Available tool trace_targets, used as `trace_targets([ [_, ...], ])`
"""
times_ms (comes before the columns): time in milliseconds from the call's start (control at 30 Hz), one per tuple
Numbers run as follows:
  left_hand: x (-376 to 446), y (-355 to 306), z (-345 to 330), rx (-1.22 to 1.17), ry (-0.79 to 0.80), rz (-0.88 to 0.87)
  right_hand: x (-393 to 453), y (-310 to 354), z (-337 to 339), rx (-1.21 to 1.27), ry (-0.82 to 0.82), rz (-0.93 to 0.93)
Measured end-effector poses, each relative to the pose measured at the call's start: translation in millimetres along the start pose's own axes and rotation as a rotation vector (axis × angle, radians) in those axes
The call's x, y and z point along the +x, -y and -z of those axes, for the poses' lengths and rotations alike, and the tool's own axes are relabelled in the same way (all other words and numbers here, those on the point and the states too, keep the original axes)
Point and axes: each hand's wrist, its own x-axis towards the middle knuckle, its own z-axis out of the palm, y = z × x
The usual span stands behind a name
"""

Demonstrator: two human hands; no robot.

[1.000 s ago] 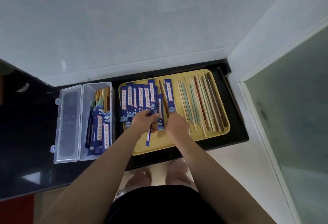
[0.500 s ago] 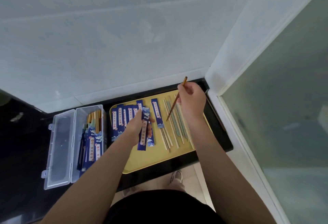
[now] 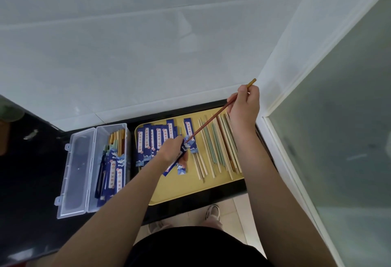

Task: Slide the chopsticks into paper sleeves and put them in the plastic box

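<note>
Over a yellow tray, the right hand pinches brown chopsticks, tips at the mouth of a blue paper sleeve gripped by the left hand. Keeping the sleeve mouth open and chopsticks aligned should help. Plastic box sits left.

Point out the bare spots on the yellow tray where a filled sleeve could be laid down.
The near strip of the yellow tray is bare, between the loose chopsticks and its front rim. The far half is crowded: blue paper sleeves left, chopsticks right.
</note>
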Motion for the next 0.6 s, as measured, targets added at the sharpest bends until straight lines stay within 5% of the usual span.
trace_targets([
  [367, 1, -8, -20, 0.044, 0.069, -0.012, 21, -6, 25, -0.013, -0.032, -0.022],
  [600, 7, -33, -53, -0.159, 0.097, -0.052, 2, -37, 23, -0.340, 0.513, -0.143],
])
